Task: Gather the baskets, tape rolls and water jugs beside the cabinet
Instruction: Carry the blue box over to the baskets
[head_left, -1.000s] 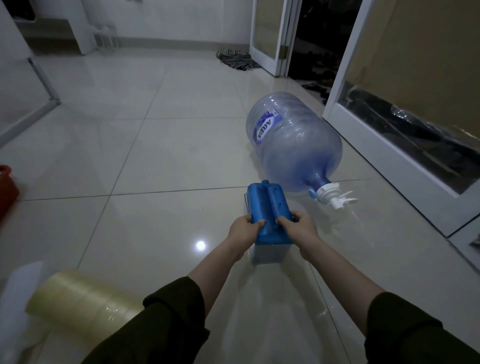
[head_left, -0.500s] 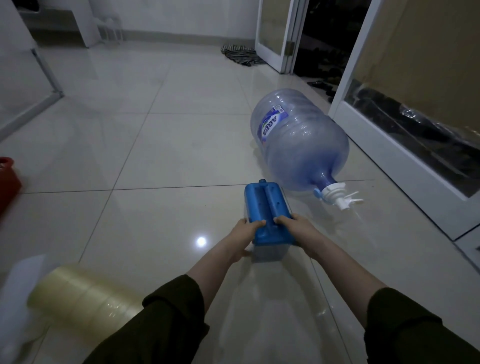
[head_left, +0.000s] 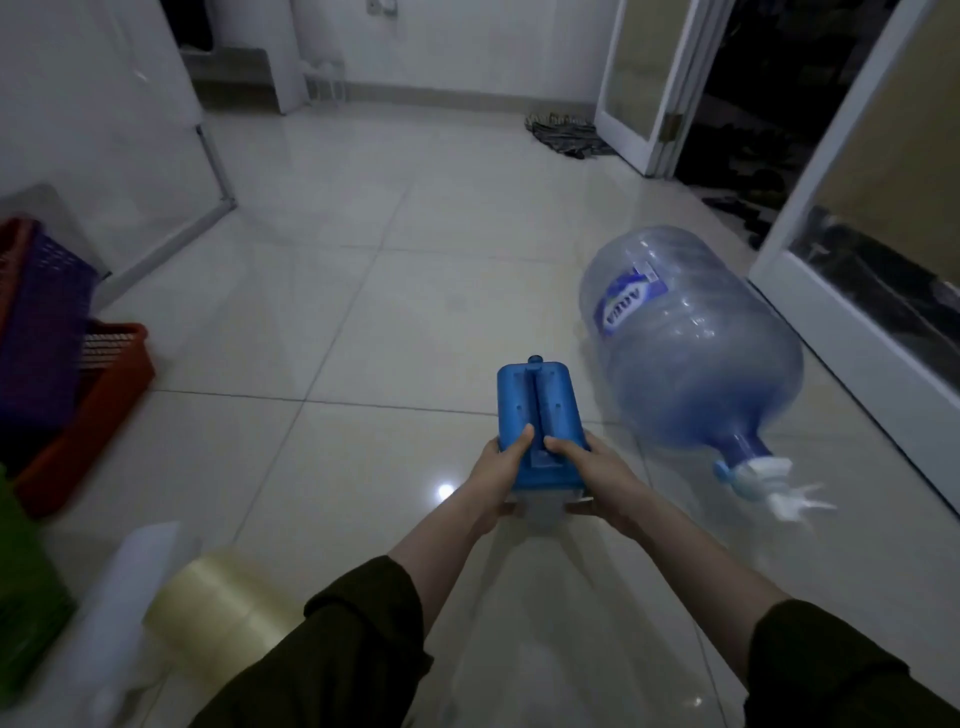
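baskets (head_left: 72, 374) now visible left, jug (head_left: 691, 353) rightward

The floor (head_left: 332, 322) is large pale tiles, glossy enough to mirror a ceiling light just below the blue lid (head_left: 537, 415). That lid looks like hard moulded plastic, smooth with a dull sheen, sitting on a clear plastic body (head_left: 540, 506). Right of the lid, the water jug (head_left: 691, 353) is translucent bluish plastic, ribbed and shiny, with a glossy paper-like label (head_left: 626, 301) and a white plastic cap (head_left: 761, 470). Far left of the lid, the baskets (head_left: 78, 384) are perforated plastic, red and purple. Below left of the lid, the tape roll (head_left: 223, 608) is glossy, yellowish and semi-transparent. The sleeves (head_left: 332, 654) are matt dark cloth.
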